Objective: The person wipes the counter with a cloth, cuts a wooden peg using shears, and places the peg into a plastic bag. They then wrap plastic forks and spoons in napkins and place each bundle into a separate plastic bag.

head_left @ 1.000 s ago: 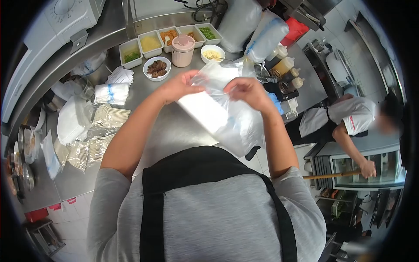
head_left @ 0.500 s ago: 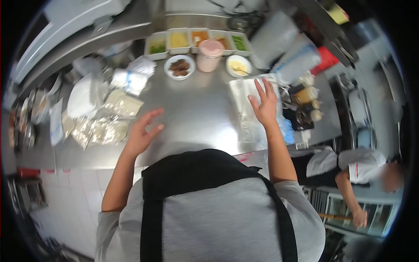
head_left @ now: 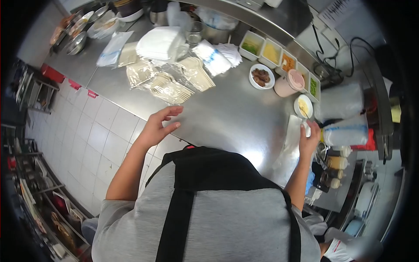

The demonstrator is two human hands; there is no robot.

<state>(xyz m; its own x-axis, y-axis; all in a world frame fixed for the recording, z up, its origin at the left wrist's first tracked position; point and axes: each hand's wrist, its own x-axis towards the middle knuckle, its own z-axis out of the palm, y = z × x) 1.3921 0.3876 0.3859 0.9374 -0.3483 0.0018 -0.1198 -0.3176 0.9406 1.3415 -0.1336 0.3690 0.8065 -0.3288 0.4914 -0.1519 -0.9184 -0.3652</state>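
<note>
My left hand [head_left: 160, 126] hovers over the front edge of the steel table [head_left: 235, 118], fingers apart and nothing in it. Beyond its fingertips lie plastic-wrapped cutlery [head_left: 170, 88] and beige packs. At the right, my right hand [head_left: 309, 136] has its fingers bent around a small white item [head_left: 307, 128], perhaps paper or cloth. It is just in front of a white bowl of yellow food with a spoon [head_left: 303, 106], above clear plastic sheets [head_left: 291, 135]. A pink-lidded tub [head_left: 290, 83] and a bowl of brown pieces [head_left: 262, 77] stand farther back.
Rectangular containers of chopped food [head_left: 271, 54] line the back. White foam trays [head_left: 160, 43] and a wrapped white roll [head_left: 212, 57] lie at the back left. Sauce bottles [head_left: 337, 163] and plastic bags [head_left: 345, 131] are at the right. Another person's sleeve [head_left: 337, 249] shows at lower right.
The view has turned, so the table's left side and the floor show more. My right hand's spread fingers have closed around something white. My left hand remains open.
</note>
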